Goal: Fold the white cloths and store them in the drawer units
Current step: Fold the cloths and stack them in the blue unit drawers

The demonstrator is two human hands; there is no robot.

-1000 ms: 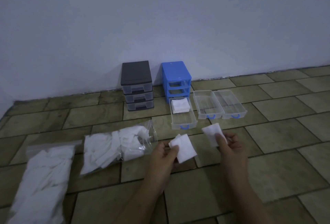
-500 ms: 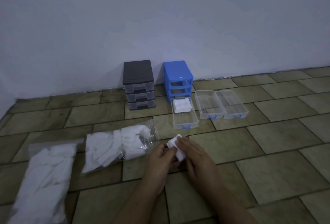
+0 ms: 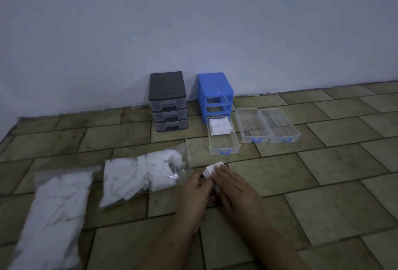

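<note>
A small folded white cloth [image 3: 212, 170] is held between both hands, low over the tiled floor [image 3: 323, 183], in front of the blue drawer unit [image 3: 215, 95]. The cloth is pinched by the left hand [image 3: 195, 194] from the left side, fingers curled round its lower edge. The right hand [image 3: 234, 190] is laid over the cloth's right part, fingers fairly straight and pressed on it; only the upper left corner of the cloth is seen. One clear drawer [image 3: 224, 138] is set directly in front of the blue drawer unit, with a stack of folded cloths [image 3: 219, 126] in its far end. Two more clear drawers [image 3: 267, 125] are placed side by side, touching, just right of the blue drawer unit. A black drawer unit [image 3: 168, 101] is stood left of the blue drawer unit, against the wall [image 3: 193, 22], all three drawers in. Two clear plastic bags of white cloths [image 3: 137, 175] [image 3: 51, 213] are laid well left of the blue drawer unit, nearer the person.
</note>
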